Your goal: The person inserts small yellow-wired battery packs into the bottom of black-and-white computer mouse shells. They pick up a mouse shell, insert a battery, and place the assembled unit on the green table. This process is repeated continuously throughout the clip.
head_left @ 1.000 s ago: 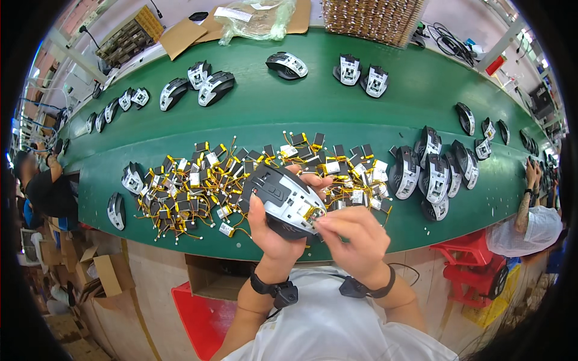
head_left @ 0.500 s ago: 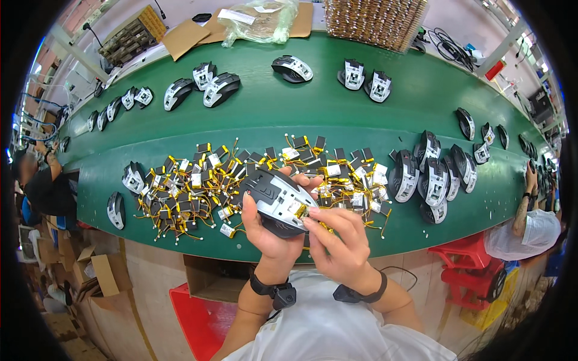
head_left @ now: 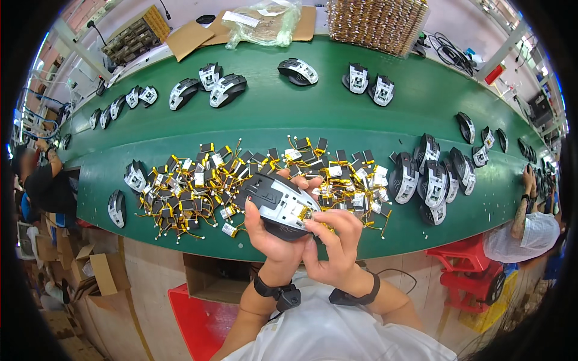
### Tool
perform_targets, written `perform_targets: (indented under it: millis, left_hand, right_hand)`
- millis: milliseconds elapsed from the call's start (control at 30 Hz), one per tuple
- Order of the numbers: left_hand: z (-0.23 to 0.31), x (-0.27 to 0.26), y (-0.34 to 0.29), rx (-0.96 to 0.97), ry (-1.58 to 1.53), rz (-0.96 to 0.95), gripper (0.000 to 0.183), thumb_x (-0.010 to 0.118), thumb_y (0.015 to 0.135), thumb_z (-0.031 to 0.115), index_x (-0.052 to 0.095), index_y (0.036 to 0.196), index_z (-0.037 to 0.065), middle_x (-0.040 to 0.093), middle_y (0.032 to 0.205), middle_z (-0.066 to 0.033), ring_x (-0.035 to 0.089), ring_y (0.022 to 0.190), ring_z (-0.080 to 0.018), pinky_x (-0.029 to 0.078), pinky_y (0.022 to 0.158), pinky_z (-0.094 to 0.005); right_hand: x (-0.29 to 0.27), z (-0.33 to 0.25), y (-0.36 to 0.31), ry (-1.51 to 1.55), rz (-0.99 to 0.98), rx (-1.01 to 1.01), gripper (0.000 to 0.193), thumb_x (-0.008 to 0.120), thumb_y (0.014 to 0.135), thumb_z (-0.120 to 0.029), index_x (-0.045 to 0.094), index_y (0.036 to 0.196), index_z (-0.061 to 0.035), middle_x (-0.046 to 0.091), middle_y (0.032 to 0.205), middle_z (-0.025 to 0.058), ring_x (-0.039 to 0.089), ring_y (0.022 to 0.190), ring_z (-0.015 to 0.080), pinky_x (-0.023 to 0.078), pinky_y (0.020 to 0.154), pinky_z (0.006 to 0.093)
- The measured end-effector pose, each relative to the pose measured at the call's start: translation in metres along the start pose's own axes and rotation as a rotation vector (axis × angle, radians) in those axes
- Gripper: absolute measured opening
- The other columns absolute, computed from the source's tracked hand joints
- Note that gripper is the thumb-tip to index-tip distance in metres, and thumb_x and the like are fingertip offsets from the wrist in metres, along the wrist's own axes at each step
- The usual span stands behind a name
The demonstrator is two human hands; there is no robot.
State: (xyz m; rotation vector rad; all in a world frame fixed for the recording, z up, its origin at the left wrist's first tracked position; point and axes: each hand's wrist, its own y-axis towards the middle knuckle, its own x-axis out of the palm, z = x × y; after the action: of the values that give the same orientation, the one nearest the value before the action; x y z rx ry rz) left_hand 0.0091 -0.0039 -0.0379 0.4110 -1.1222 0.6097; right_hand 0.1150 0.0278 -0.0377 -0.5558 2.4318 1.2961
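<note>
My left hand (head_left: 271, 243) is wrapped round a black and silver computer mouse (head_left: 282, 198) and holds it tilted over the front edge of the green table. An opening in the shell shows a yellow-ended part (head_left: 306, 213). At that opening, the bent fingers of my right hand (head_left: 338, 240) press close together. Whatever they pinch is too small to make out. Behind the mouse, a wide pile of small battery packs (head_left: 189, 195) with thin wires and white plugs spreads over the table.
A cluster of mice (head_left: 432, 183) stands right of the batteries; two more (head_left: 116, 209) lie left. Several mice (head_left: 298, 71) line the far green strip. Behind are cardboard (head_left: 186, 40), a clear plastic bag (head_left: 271, 27) and a brown stack (head_left: 376, 25). Co-workers (head_left: 522, 234) sit at both sides.
My right thumb has dropped lower, below the mouse, while the fingertips stay at the opening. The mouse has shifted slightly. Mice on the far strip appear a little farther right.
</note>
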Motion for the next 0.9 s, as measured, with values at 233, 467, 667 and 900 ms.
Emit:
perform_targets:
  millis: [233, 467, 667, 900]
  left_hand:
    - [0.004, 0.000, -0.002, -0.014, -0.034, -0.047, 0.078, 0.045, 0.087, 0.066, 0.044, 0.133, 0.002, 0.059, 0.109, -0.0159, 0.055, 0.115, -0.0380, 0.045, 0.095, -0.0429]
    - [0.014, 0.005, 0.000, -0.116, -0.115, -0.045, 0.079, 0.045, 0.087, 0.070, 0.047, 0.129, 0.002, 0.056, 0.108, -0.0143, 0.053, 0.113, -0.0332, 0.047, 0.090, -0.0407]
    - [0.023, 0.008, 0.001, -0.099, -0.107, -0.038, 0.080, 0.048, 0.085, 0.071, 0.047, 0.127, 0.003, 0.057, 0.105, -0.0129, 0.053, 0.110, -0.0314, 0.047, 0.088, -0.0389]
    - [0.025, 0.004, -0.001, -0.012, -0.042, -0.074, 0.083, 0.048, 0.085, 0.072, 0.045, 0.129, 0.002, 0.057, 0.106, -0.0140, 0.056, 0.108, -0.0331, 0.049, 0.087, -0.0393]
  right_hand:
    - [0.002, -0.001, -0.001, 0.039, 0.005, -0.035, 0.041, 0.060, 0.072, 0.007, 0.065, 0.112, -0.0025, 0.063, 0.120, 0.0104, 0.057, 0.105, 0.0290, 0.047, 0.091, 0.0372]
    - [0.002, -0.008, 0.002, 0.108, 0.012, 0.012, 0.041, 0.061, 0.072, 0.004, 0.064, 0.113, -0.0010, 0.063, 0.114, 0.0135, 0.057, 0.103, 0.0317, 0.048, 0.089, 0.0398]
    - [-0.003, -0.007, 0.008, 0.226, 0.016, 0.073, 0.034, 0.063, 0.074, 0.002, 0.062, 0.108, -0.0002, 0.061, 0.105, 0.0144, 0.058, 0.097, 0.0302, 0.047, 0.085, 0.0390]
    - [-0.001, -0.006, 0.011, 0.227, -0.009, 0.082, 0.035, 0.068, 0.074, -0.001, 0.064, 0.109, -0.0013, 0.062, 0.101, 0.0143, 0.060, 0.091, 0.0300, 0.050, 0.079, 0.0389]
